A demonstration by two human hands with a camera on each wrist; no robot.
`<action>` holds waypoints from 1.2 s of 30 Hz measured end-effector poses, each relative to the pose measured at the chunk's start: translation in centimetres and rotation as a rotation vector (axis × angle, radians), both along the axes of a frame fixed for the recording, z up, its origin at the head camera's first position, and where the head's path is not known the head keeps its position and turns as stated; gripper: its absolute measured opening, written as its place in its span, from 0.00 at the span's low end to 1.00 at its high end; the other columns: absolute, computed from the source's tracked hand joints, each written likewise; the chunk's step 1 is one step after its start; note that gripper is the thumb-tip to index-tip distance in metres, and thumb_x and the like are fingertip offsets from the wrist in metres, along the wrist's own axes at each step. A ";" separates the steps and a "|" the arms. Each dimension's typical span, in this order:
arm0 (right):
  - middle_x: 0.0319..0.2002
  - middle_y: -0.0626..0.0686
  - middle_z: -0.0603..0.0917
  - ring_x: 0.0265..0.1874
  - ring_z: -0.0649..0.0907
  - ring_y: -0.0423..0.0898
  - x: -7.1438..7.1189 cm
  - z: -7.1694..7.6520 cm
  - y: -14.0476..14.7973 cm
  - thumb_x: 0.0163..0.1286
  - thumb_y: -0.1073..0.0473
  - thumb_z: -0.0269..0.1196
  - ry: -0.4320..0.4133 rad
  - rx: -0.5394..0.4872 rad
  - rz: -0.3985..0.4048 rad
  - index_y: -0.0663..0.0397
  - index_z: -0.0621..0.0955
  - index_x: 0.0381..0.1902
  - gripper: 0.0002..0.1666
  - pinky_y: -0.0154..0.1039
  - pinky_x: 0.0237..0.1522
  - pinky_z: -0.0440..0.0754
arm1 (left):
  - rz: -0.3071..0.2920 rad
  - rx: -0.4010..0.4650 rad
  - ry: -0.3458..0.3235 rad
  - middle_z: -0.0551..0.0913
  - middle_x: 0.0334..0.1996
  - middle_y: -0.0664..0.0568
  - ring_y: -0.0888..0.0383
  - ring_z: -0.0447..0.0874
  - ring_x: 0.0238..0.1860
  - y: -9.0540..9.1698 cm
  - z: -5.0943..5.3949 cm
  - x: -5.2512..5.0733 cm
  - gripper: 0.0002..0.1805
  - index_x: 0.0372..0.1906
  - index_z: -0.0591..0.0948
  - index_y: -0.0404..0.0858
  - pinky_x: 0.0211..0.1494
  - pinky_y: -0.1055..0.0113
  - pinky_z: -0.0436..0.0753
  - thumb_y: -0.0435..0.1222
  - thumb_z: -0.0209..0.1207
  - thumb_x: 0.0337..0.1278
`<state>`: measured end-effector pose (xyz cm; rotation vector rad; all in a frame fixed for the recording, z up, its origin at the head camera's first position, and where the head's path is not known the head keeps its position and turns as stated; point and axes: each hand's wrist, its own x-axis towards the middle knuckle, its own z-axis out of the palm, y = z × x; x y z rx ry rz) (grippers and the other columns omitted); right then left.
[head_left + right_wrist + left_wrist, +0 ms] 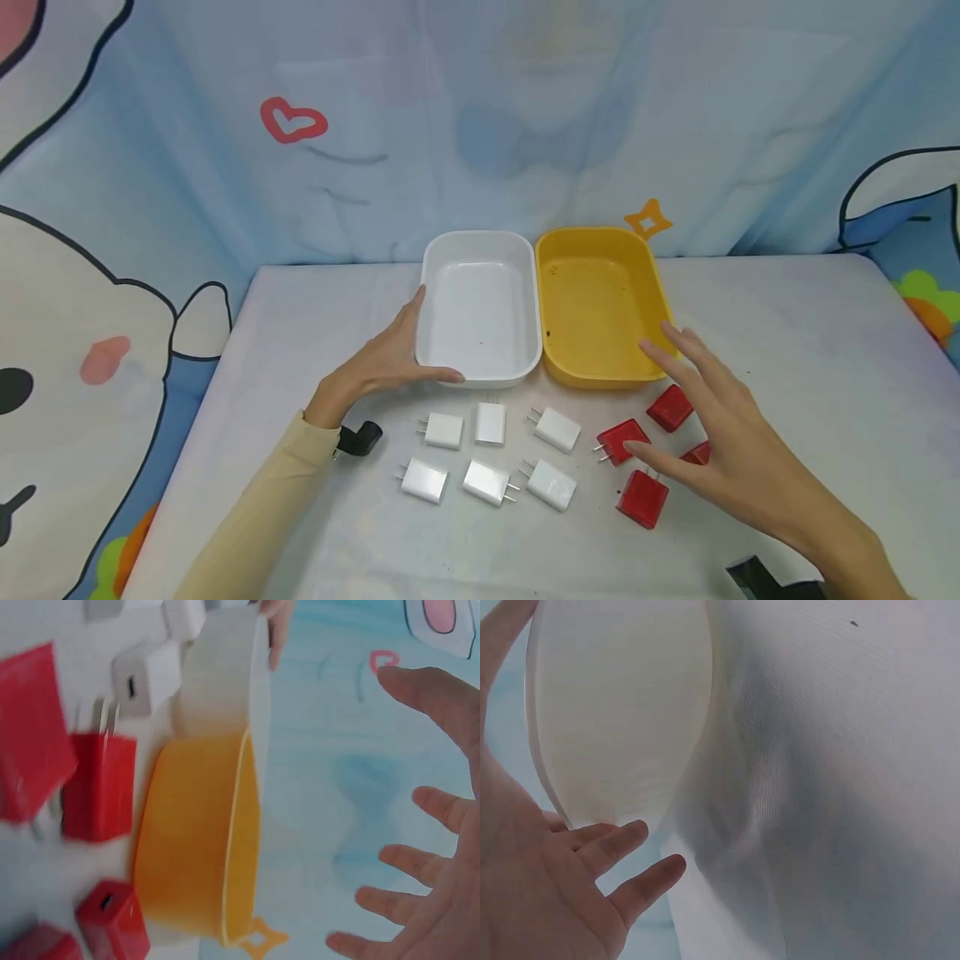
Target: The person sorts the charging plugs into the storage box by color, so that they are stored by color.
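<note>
My left hand (393,350) rests against the near left corner of a white plastic tray (480,312), thumb along its front and fingers spread at its left side. The left wrist view shows these fingers (619,844) beside the tray's wall (622,712). My right hand (720,433) hovers with fingers spread over several red charger plugs (643,498), partly covering one, and holds nothing. A yellow tray (600,300) stands just beyond its fingertips, touching the white tray. Several white charger plugs (487,482) lie in two rows in front of the trays.
A pale cloth covers the table (810,350). Behind it hangs a blue cartoon-printed curtain (420,167). Both trays stand near the table's back edge. Black straps (360,438) sit at the wrists. A few dark specks lie in the yellow tray.
</note>
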<state>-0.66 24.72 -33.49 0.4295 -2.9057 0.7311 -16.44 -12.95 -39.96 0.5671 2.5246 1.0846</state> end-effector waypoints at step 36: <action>0.35 0.43 0.83 0.32 0.79 0.38 0.9 -6.7 -8.1 0.43 0.63 0.87 -0.310 -0.085 0.049 0.55 0.89 0.42 0.27 0.34 0.38 0.86 | -0.003 0.128 -0.121 0.34 0.85 0.47 0.51 0.41 0.84 0.3 -0.8 -0.2 0.80 0.83 0.23 0.51 0.81 0.46 0.54 0.57 0.78 0.47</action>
